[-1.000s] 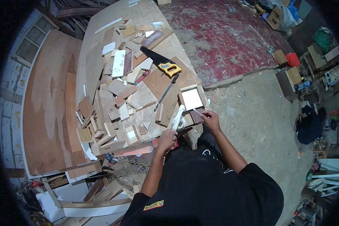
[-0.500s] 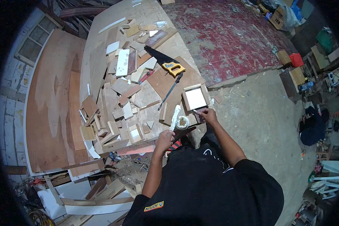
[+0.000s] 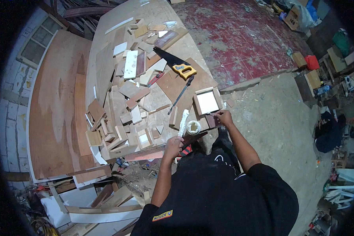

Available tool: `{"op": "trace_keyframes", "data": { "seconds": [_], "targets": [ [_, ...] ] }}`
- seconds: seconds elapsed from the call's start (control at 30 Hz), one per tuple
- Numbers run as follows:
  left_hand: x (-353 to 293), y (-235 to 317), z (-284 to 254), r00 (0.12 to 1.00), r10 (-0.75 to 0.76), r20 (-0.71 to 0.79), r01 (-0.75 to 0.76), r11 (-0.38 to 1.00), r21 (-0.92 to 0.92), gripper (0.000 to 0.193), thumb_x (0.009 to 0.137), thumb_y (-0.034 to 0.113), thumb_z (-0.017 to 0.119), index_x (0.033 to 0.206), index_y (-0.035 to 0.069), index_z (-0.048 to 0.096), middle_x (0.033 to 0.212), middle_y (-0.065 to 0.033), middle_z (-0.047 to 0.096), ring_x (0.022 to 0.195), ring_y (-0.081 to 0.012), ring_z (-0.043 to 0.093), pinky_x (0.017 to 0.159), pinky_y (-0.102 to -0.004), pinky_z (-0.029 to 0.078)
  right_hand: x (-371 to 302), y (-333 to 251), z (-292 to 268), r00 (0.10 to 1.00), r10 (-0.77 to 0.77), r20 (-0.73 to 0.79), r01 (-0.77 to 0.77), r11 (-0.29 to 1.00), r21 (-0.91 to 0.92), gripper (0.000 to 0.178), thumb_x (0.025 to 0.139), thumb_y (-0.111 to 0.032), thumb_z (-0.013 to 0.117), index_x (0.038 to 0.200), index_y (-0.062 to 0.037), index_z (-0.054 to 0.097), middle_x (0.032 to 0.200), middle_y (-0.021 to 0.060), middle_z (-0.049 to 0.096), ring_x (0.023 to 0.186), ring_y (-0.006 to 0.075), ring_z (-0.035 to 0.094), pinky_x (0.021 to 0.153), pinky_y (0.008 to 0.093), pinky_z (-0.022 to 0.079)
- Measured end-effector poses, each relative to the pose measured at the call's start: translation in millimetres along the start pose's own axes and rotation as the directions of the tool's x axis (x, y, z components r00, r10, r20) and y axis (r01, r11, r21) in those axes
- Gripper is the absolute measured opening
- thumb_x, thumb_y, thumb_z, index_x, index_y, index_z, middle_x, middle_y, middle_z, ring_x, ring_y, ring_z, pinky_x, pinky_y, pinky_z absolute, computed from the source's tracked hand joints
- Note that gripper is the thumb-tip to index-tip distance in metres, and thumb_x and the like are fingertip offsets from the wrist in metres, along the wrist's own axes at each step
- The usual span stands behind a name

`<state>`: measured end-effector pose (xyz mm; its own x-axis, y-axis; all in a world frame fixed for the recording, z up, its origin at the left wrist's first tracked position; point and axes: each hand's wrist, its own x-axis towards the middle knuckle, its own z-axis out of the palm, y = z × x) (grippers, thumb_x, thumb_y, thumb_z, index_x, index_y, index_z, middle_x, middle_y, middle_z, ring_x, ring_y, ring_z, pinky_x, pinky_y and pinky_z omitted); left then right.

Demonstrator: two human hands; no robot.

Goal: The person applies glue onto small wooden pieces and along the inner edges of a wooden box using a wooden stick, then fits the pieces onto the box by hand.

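One long white-smeared stick [image 3: 183,122] is clamped low down by the fingers of the left hand [image 3: 174,147], probably so gunk is kept off the skin. A round white-rimmed tub [image 3: 198,129], tan inside, is parked right beside it, presumably for easy reach. Some small thin piece [image 3: 209,114], pretty blurry, is pinched in the right hand [image 3: 223,117] by a square, white-bottomed wooden box [image 3: 207,102] near the pale wooden bench's [image 3: 157,11] corner.

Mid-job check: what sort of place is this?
Most likely a woodworking shop: there's a black-bladed handsaw with a yellow handle, scattered pale and brown wooden offcuts, and a large, light-brown wooden worktable.
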<state>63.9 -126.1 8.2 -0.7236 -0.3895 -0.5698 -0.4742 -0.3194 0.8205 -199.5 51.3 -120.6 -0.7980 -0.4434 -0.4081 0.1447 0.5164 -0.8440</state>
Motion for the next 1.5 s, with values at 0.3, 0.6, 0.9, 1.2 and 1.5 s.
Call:
{"op": "trace_keyframes", "data": {
  "seconds": [0.3, 0.6, 0.9, 1.2, 1.5],
  "targets": [
    [0.2, 7.6, 4.5, 1.0, -0.006, 0.014, 0.006, 1.0, 0.012, 0.022, 0.092, 0.02, 0.042, 0.084, 0.003, 0.053, 0.057, 0.0011, 0.043, 0.045, -0.0057, 0.036, 0.04, -0.0209, 0.029, 26.8, 27.7, -11.1, 0.994, -0.069, -0.08, 0.07, 0.998, 0.005, 0.013, 0.08, -0.013, 0.064, 0.075, -0.0013, 0.066, 0.061, 0.0025, 0.059, 0.049, 0.0102, 0.054, 0.043, 0.0271, 0.045],
    [2.3, 5.1, 4.4, 0.999, -0.008, 0.034, 0.009, 1.0, -0.026, 0.024, 0.093, 0.023, 0.043, 0.083, 0.004, 0.053, 0.058, 0.0018, 0.043, 0.045, -0.0059, 0.036, 0.041, -0.0204, 0.03, 36.1, 37.3, -13.5, 0.995, -0.041, -0.096, 0.039, 0.999, -0.026, 0.017, 0.081, -0.016, 0.064, 0.073, -0.0006, 0.064, 0.058, 0.0021, 0.055, 0.047, 0.0103, 0.05, 0.041, 0.0262, 0.041],
    [-2.5, 10.2, 8.9, 0.999, -0.037, 0.021, 0.037, 0.999, 0.024, 0.022, 0.092, 0.022, 0.043, 0.084, 0.005, 0.052, 0.058, 0.0021, 0.043, 0.044, -0.0048, 0.035, 0.039, -0.0202, 0.028, 34.0, 41.5, -25.9, 0.999, 0.038, -0.028, -0.038, 0.999, -0.02, 0.021, 0.082, -0.02, 0.061, 0.077, 0.0008, 0.064, 0.062, 0.0067, 0.059, 0.051, 0.0134, 0.054, 0.047, 0.0286, 0.043],
    [-3.2, 5.0, 6.6, 0.998, -0.069, -0.005, 0.069, 0.998, 0.015, 0.02, 0.092, 0.023, 0.044, 0.083, 0.008, 0.053, 0.058, 0.0029, 0.044, 0.044, -0.0043, 0.036, 0.039, -0.0193, 0.028, 16.1, 44.2, -29.4, 0.997, 0.077, -0.016, -0.075, 0.991, 0.109, 0.022, 0.085, -0.019, 0.06, 0.078, 0.0014, 0.064, 0.066, 0.0063, 0.059, 0.055, 0.0131, 0.055, 0.047, 0.0267, 0.043],
    [-3.4, 8.0, 9.7, 0.998, -0.057, 0.015, 0.057, 0.998, 0.026, 0.018, 0.091, 0.024, 0.045, 0.085, 0.009, 0.054, 0.059, 0.003, 0.045, 0.044, -0.0045, 0.037, 0.039, -0.0193, 0.028, -8.4, 4.2, -9.4, 0.963, -0.161, -0.217, 0.104, 0.962, -0.253, 0.027, 0.077, -0.028, 0.066, 0.077, -0.0008, 0.066, 0.075, 0.0188, 0.063, 0.071, 0.0337, 0.063, 0.062, 0.0393, 0.048]
  ]
}}
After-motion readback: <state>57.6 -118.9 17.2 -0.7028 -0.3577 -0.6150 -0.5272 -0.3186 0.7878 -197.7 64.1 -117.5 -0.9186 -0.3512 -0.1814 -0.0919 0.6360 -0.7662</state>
